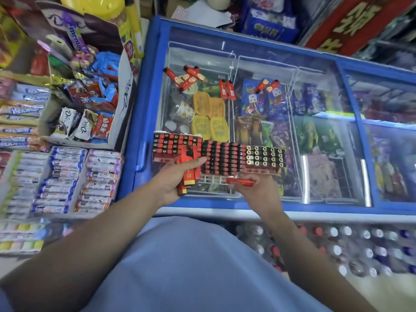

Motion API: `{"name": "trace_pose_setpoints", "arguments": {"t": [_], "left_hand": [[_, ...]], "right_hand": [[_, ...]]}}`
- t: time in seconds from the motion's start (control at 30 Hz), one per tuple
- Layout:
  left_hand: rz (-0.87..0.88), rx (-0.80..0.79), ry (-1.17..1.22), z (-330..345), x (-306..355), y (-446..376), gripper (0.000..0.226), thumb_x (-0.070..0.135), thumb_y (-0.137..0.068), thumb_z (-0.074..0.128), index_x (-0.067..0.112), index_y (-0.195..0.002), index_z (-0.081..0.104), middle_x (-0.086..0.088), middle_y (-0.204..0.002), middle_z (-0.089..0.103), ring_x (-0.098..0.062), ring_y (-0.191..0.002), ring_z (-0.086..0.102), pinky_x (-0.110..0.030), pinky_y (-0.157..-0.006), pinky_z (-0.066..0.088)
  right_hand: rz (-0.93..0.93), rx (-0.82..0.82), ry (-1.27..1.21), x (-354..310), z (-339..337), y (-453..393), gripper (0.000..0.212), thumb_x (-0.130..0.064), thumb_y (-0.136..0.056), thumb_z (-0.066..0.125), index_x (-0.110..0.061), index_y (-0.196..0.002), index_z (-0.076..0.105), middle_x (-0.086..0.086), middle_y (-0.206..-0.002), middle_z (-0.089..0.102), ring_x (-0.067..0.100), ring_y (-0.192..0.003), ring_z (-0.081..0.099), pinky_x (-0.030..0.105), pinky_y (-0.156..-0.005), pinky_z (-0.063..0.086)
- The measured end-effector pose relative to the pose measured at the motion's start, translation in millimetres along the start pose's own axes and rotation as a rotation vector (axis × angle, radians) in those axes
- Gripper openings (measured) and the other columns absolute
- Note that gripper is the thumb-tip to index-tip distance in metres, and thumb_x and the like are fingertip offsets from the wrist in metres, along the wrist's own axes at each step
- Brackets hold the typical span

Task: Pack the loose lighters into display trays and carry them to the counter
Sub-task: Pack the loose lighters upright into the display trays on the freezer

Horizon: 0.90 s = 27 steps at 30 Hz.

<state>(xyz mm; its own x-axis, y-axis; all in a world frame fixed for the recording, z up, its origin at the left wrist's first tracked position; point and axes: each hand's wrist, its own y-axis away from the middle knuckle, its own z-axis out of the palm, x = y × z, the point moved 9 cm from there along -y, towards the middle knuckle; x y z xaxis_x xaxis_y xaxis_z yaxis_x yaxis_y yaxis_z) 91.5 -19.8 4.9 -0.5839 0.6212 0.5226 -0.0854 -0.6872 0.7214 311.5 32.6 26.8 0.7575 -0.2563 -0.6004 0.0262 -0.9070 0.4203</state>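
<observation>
From the head camera, we're looking down on a blue-framed chest freezer (155, 64) with a sliding glass lid, and the work is all happening on that glass. Three display trays sit in a row along the near edge: the left tray (173, 143), the middle tray (221, 157) touching it, and the right tray (265, 157) hard against the middle one. All three are packed with upright red lighters, the right one showing brassy metal tops.

The left hand (177, 176) is curled round a bundle of red lighters (188, 174), gripping several at once, just in front of the left tray. The right hand (254, 188) pinches a single red lighter (240, 181) lying sideways between thumb and fingers, just below the middle tray's front edge.

Further back on the glass, loose lighters wait: a scattered cluster (186, 77) towards the far left, a pair (227, 89) standing side by side near the centre, and two more (269, 85) just to the right of those. Ice creams and yellow tubs show through the lid beneath them.

Left of the freezer, a chocolate and candy rack (67, 172) is crammed with wrapped bars. Bottles (337, 248) line up low on the right, in front of the freezer.
</observation>
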Motion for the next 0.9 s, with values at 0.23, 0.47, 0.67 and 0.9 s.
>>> {"name": "trace_pose_setpoints", "arguments": {"t": [0.23, 0.47, 0.67, 0.9], "left_hand": [[-0.009, 0.058, -0.09, 2.1, -14.1, 0.2, 0.043, 0.019, -0.081, 0.085, 0.01, -0.12, 0.069, -0.003, -0.084, 0.073, -0.015, -0.067, 0.065, -0.025, -0.055, 0.056], [-0.01, 0.115, -0.14, -1.2, -24.1, 0.6, 0.064, 0.032, -0.06, 0.091, 0.016, -0.118, 0.07, -0.001, -0.086, 0.075, -0.017, -0.075, 0.068, -0.033, -0.075, 0.053], [-0.01, 0.164, -0.125, -6.0, -31.5, 2.5, 0.071, 0.031, -0.058, 0.092, 0.012, -0.123, 0.067, -0.006, -0.087, 0.074, -0.02, -0.077, 0.068, -0.033, -0.07, 0.056], [-0.013, 0.168, -0.135, -3.2, -40.1, 5.2, 0.075, 0.031, -0.059, 0.091, 0.012, -0.127, 0.065, -0.004, -0.085, 0.074, -0.017, -0.074, 0.068, -0.031, -0.066, 0.055]], "right_hand": [[-0.111, -0.007, 0.152, 14.1, 11.0, -11.0, 0.019, -0.035, -0.098, 0.067, -0.023, -0.105, 0.055, -0.021, -0.075, 0.059, -0.001, -0.067, 0.056, 0.025, -0.057, 0.04], [-0.162, 0.103, 0.089, 21.8, 11.9, -15.6, 0.016, -0.034, -0.1, 0.063, -0.019, -0.103, 0.066, -0.016, -0.078, 0.065, -0.002, -0.062, 0.06, 0.011, -0.048, 0.037], [-0.048, 0.19, -0.156, 37.3, 12.0, -11.6, 0.01, -0.019, -0.099, 0.061, -0.02, -0.105, 0.053, -0.01, -0.076, 0.067, 0.002, -0.062, 0.06, 0.012, -0.049, 0.039], [-0.045, 0.103, -0.31, 53.1, 32.1, -14.1, 0.015, -0.015, -0.101, 0.052, -0.028, -0.104, 0.047, -0.003, -0.08, 0.072, 0.017, -0.063, 0.064, 0.038, -0.055, 0.05]]}}
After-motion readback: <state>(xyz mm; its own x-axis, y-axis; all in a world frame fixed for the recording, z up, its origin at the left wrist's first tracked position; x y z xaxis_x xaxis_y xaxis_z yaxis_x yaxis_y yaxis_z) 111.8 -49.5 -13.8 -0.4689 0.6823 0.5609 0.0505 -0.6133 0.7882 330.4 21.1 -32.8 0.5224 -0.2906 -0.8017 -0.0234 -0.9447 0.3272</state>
